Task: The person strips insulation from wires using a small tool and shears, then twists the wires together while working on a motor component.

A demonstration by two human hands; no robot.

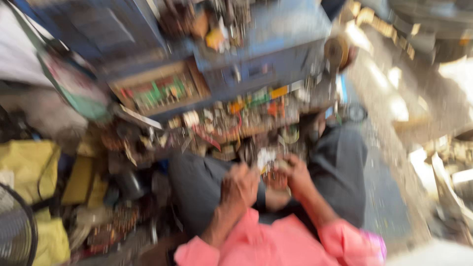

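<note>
sitting cross-legged, left hand (pixel 240 184) and right hand (pixel 294 173) close together around a small pale part (pixel 267 158) above the grey lap (pixel 197 187); grip too blurred to tell. dropped, it could vanish into floor clutter (pixel 217 128) beyond the lap.

You wear a pink long-sleeved shirt, its sleeves (pixel 340 236) pushed up above the wrists and bunched at the forearms. Your trousers (pixel 340 167) are dark grey. Both hands are bare, without gloves, rings too blurred to tell.
</note>
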